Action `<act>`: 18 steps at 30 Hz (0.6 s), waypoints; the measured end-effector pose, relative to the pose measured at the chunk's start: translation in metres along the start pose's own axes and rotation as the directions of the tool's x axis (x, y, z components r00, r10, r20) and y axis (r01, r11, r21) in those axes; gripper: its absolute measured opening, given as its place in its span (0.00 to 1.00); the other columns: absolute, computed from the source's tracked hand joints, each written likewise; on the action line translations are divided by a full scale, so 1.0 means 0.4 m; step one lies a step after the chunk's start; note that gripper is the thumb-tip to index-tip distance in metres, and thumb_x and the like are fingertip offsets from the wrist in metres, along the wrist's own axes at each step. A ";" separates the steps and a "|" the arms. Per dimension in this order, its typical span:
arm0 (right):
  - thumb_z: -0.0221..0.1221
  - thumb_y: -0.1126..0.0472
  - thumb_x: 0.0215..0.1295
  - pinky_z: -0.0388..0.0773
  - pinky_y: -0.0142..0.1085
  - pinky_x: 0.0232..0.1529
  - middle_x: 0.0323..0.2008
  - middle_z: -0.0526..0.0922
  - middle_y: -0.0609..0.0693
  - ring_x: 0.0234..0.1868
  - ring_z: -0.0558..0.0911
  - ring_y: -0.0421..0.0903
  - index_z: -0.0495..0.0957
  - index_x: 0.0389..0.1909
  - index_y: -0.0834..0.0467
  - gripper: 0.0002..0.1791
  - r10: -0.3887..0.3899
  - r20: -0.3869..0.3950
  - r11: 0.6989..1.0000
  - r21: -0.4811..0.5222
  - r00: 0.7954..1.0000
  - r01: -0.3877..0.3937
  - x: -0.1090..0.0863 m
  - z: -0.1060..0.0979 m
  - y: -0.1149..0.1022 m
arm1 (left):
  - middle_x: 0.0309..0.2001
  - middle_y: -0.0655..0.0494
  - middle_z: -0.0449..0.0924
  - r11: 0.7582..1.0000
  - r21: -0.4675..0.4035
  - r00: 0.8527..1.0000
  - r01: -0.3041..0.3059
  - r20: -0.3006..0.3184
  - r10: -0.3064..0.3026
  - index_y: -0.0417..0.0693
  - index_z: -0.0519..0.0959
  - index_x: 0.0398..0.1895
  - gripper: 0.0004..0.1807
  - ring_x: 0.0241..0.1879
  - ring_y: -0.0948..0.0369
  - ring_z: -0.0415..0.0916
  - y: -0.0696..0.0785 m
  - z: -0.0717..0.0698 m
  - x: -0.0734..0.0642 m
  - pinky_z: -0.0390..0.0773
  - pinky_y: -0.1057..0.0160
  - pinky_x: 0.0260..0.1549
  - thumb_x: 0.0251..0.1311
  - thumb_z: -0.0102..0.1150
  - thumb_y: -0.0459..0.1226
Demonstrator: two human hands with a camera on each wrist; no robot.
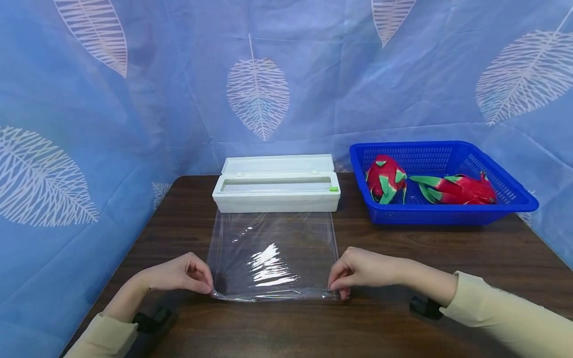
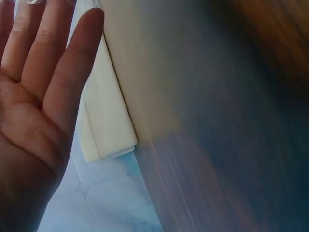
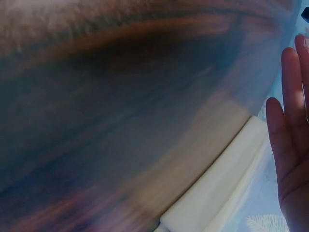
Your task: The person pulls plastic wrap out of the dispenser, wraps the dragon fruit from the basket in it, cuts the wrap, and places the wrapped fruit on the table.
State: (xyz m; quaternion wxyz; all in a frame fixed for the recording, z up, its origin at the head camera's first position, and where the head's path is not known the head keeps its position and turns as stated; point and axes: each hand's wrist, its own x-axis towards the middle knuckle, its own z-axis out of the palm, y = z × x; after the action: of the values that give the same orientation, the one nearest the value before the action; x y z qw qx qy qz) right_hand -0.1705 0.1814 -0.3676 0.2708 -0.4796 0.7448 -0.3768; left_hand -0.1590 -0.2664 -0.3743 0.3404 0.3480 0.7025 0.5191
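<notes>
A sheet of clear cling film (image 1: 277, 253) stretches over the table from a white cling film dispenser box (image 1: 276, 199), whose lid stands raised at the back. My left hand (image 1: 181, 273) pinches the near left corner of the film between thumb and fingers. At the near right corner my right hand (image 1: 364, 271) pinches the film in the same way. In the left wrist view, the outer fingers of the left hand (image 2: 36, 92) reach out, and its pinch is out of frame. Part of the right hand (image 3: 294, 145) shows at the right wrist view's edge.
A blue plastic basket (image 1: 429, 217) stands at the back right, holding two red dragon fruits (image 1: 387, 176) with green scales. The box has a green slider (image 1: 333, 189) at its right end. Behind the dark wooden table (image 1: 286, 328) hangs a blue leaf-patterned cloth (image 1: 188, 74).
</notes>
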 end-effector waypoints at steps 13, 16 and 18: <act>0.59 0.59 0.68 0.82 0.35 0.37 0.27 0.84 0.41 0.28 0.83 0.37 0.85 0.42 0.56 0.08 -0.037 -0.051 0.999 0.010 0.998 0.037 0.007 -0.009 -0.044 | 0.38 0.35 0.82 1.000 0.024 0.998 0.001 -0.055 0.000 0.37 0.83 0.39 0.07 0.39 0.42 0.80 0.006 -0.017 -0.030 0.81 0.53 0.42 0.66 0.54 0.27; 0.59 0.59 0.68 0.82 0.36 0.37 0.27 0.84 0.40 0.28 0.83 0.37 0.85 0.41 0.55 0.08 -0.048 -0.057 0.999 0.022 0.997 0.050 0.006 -0.011 -0.047 | 0.40 0.37 0.82 0.999 -0.018 0.999 -0.031 -0.042 0.030 0.33 0.81 0.38 0.07 0.41 0.40 0.79 0.012 -0.019 -0.035 0.80 0.51 0.44 0.66 0.53 0.26; 0.59 0.60 0.69 0.82 0.36 0.37 0.28 0.84 0.41 0.28 0.83 0.37 0.85 0.41 0.55 0.08 -0.049 -0.059 0.998 0.029 0.997 0.051 0.005 -0.008 -0.045 | 0.40 0.37 0.82 0.999 -0.020 0.999 -0.031 -0.038 0.030 0.33 0.81 0.38 0.07 0.41 0.41 0.79 0.014 -0.019 -0.037 0.80 0.52 0.43 0.66 0.53 0.26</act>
State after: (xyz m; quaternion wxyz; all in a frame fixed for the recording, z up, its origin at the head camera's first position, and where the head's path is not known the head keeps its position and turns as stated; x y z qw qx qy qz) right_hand -0.1646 0.1761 -0.3512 0.2467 -0.4828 0.7341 -0.4088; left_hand -0.1569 -0.2812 -0.3655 0.3227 0.3452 0.6980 0.5380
